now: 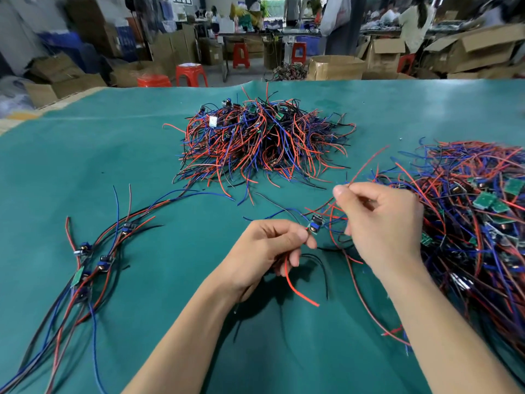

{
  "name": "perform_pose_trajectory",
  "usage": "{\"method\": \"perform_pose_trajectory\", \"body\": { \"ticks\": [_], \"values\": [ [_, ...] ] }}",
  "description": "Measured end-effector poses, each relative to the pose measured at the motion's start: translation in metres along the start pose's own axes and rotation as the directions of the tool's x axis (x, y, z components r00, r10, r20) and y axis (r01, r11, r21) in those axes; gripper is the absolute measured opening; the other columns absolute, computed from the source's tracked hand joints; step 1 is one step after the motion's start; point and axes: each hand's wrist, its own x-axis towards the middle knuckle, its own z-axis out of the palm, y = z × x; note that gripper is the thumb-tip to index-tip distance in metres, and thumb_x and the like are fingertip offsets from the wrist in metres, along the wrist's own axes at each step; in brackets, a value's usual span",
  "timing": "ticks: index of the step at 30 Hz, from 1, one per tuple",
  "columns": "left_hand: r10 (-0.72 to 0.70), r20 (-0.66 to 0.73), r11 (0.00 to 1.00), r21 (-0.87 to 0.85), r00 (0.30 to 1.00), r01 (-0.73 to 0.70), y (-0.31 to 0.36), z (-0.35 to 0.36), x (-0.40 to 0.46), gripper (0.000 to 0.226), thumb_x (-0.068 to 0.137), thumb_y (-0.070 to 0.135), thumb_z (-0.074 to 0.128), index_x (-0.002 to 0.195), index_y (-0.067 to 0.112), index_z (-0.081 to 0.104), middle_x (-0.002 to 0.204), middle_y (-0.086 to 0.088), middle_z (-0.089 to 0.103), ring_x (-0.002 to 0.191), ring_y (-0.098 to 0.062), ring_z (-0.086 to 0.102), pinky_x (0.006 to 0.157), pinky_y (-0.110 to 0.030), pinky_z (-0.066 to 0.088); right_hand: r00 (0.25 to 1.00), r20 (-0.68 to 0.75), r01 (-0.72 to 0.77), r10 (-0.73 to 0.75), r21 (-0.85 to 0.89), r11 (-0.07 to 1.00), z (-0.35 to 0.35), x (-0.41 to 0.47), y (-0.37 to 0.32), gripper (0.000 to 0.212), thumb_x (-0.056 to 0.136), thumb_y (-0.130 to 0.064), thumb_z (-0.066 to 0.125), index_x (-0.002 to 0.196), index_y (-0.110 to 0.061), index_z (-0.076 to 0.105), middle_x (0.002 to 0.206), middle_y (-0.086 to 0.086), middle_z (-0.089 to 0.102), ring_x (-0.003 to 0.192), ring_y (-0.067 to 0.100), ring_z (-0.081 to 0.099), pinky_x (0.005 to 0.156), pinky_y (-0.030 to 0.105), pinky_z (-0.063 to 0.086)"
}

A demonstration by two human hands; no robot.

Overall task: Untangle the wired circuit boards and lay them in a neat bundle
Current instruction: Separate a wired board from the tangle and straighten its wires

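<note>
A small circuit board [314, 223] with red, blue and black wires hangs between my hands over the green mat [142, 166]. My left hand [264, 248] pinches the board's red and black wires just left of it; their loose ends trail down below the fingers. My right hand [380, 223] pinches a red wire [366, 163] above and to the right of the board. A tangled heap of wired boards [477, 217] lies at the right, touching my right hand. Several untangled boards [93, 263] lie in a row at the left, wires running along each other.
A second big tangle of wired boards [261, 140] sits at the middle back of the mat. Beyond the table's far edge are cardboard boxes [335, 66], red stools [190, 75] and people working at benches.
</note>
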Motion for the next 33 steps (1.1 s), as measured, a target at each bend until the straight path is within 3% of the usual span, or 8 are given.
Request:
{"method": "perform_pose_trajectory", "body": {
  "ticks": [7, 13, 15, 17, 20, 22, 27, 33],
  "values": [
    [-0.021, 0.130, 0.999, -0.022, 0.991, 0.024, 0.001, 0.000, -0.001, 0.021, 0.101, 0.017, 0.052, 0.090, 0.009, 0.068, 0.060, -0.003, 0.057, 0.044, -0.010, 0.045, 0.045, -0.017, 0.037, 0.938, -0.346, -0.024, -0.036, -0.166, 0.986, -0.025, 0.018, 0.018, 0.032, 0.095, -0.035, 0.064, 0.090, -0.007, 0.079, 0.079, 0.013, 0.075, 0.071, 0.030, 0.064, 0.068, 0.035, 0.039],
    [-0.015, 0.020, 0.992, -0.122, 1.000, 0.017, -0.001, -0.001, 0.001, 0.020, 0.103, 0.015, 0.049, 0.092, 0.008, 0.065, 0.062, -0.005, 0.061, 0.046, -0.012, 0.052, 0.046, -0.019, 0.037, 0.814, -0.569, -0.135, 0.119, 0.015, 0.991, -0.029, 0.021, 0.020, 0.032, 0.097, -0.034, 0.052, 0.099, -0.010, 0.073, 0.090, 0.014, 0.075, 0.085, 0.033, 0.067, 0.081, 0.034, 0.045],
    [-0.015, -0.058, 0.981, -0.195, 0.998, 0.003, -0.001, -0.003, 0.003, 0.020, 0.103, 0.016, 0.049, 0.093, 0.010, 0.065, 0.064, -0.006, 0.062, 0.049, -0.014, 0.054, 0.049, -0.020, 0.039, 0.894, -0.444, -0.067, 0.056, -0.008, 0.998, -0.016, 0.010, 0.005, 0.031, 0.098, -0.035, 0.052, 0.088, -0.012, 0.070, 0.075, 0.011, 0.072, 0.073, 0.031, 0.065, 0.071, 0.031, 0.043],
    [-0.010, -0.087, 0.974, -0.224, 0.996, -0.009, -0.002, -0.003, 0.004, 0.021, 0.102, 0.018, 0.049, 0.091, 0.013, 0.067, 0.066, -0.006, 0.062, 0.051, -0.015, 0.055, 0.050, -0.020, 0.041, 0.981, -0.179, 0.056, -0.072, -0.091, 0.994, 0.003, -0.010, -0.015, 0.041, 0.096, -0.045, 0.055, 0.073, -0.013, 0.065, 0.058, -0.003, 0.064, 0.057, 0.015, 0.060, 0.061, 0.030, 0.043],
    [0.011, -0.049, 0.979, -0.203, 0.999, -0.021, -0.003, -0.003, 0.003, 0.022, 0.102, 0.021, 0.051, 0.091, 0.014, 0.068, 0.070, -0.005, 0.064, 0.055, -0.014, 0.056, 0.055, -0.022, 0.042, 0.984, 0.090, 0.160, -0.156, -0.049, 0.986, 0.022, -0.029, -0.027, 0.031, 0.087, -0.054, 0.066, 0.088, -0.023, 0.073, 0.066, -0.012, 0.066, 0.055, 0.009, 0.059, 0.062, 0.026, 0.047],
    [0.024, -0.011, 0.984, -0.178, 1.000, -0.026, -0.001, -0.002, 0.002, 0.022, 0.102, 0.023, 0.053, 0.090, 0.013, 0.068, 0.073, -0.004, 0.067, 0.058, -0.013, 0.057, 0.057, -0.021, 0.043, 0.985, 0.112, 0.138, -0.133, -0.041, 0.990, 0.024, -0.030, -0.026, 0.025, 0.084, -0.046, 0.076, 0.097, -0.026, 0.073, 0.075, -0.014, 0.070, 0.058, 0.010, 0.061, 0.067, 0.031, 0.051],
    [0.034, 0.047, 0.990, -0.136, 0.998, -0.027, 0.002, 0.000, -0.001, 0.023, 0.098, 0.027, 0.054, 0.085, 0.015, 0.069, 0.080, -0.004, 0.070, 0.063, -0.013, 0.059, 0.060, -0.019, 0.044, 0.980, 0.170, 0.100, -0.101, 0.018, 0.995, 0.016, -0.025, -0.025, 0.025, 0.079, -0.021, 0.083, 0.099, -0.029, 0.070, 0.083, -0.022, 0.072, 0.074, 0.000, 0.067, 0.074, 0.018, 0.050],
    [0.024, 0.130, 0.994, -0.112, 0.991, -0.010, 0.006, -0.002, -0.003, 0.025, 0.101, 0.024, 0.051, 0.084, 0.016, 0.068, 0.079, -0.007, 0.071, 0.054, -0.014, 0.058, 0.055, -0.023, 0.040, 0.983, 0.070, 0.165, -0.167, 0.039, 0.986, 0.017, -0.030, -0.028, 0.019, 0.082, -0.019, 0.075, 0.100, -0.026, 0.075, 0.088, -0.014, 0.073, 0.076, 0.011, 0.069, 0.074, 0.037, 0.057]
  ]
}}
